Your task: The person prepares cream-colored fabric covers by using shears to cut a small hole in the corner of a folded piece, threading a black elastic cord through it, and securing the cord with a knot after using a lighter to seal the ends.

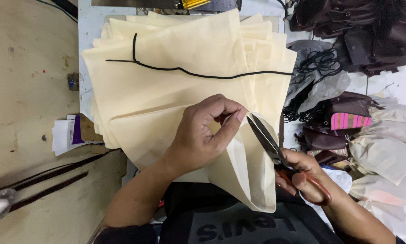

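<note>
Two hands are at work here, and we see both from above. Our left hand [203, 135] pinches the folded edge of one cream cloth bag [243, 171] between thumb and fingers, holding it up off the pile. Our right hand [302, 174] grips one pair of scissors [268, 144] by its orange-red handles, fingers curled shut through the loops. The two dark blades stand slightly parted, their tips right at the bag's edge, just beside the left thumb.

The bag hangs from that pinch down toward our lap, in front of our dark shirt [230, 221]. Behind it lies one stack of cream cloth pieces [175, 86] on the table [87, 27]; we see many layers fanned at the top and right edges but cannot count them exactly. One black cord [203, 74] runs across the top piece, with one short end turning upward near the left.

To the left, a few white papers [62, 135] with one purple sheet poke out beside the stack, and two dark straps [49, 180] lie on the tan surface. To the right sits a heap of dark brown leather pieces [361, 31], a tangle of black cords [320, 61], one pouch with a pink striped panel [350, 121], and several pale cloth bags [384, 153].
</note>
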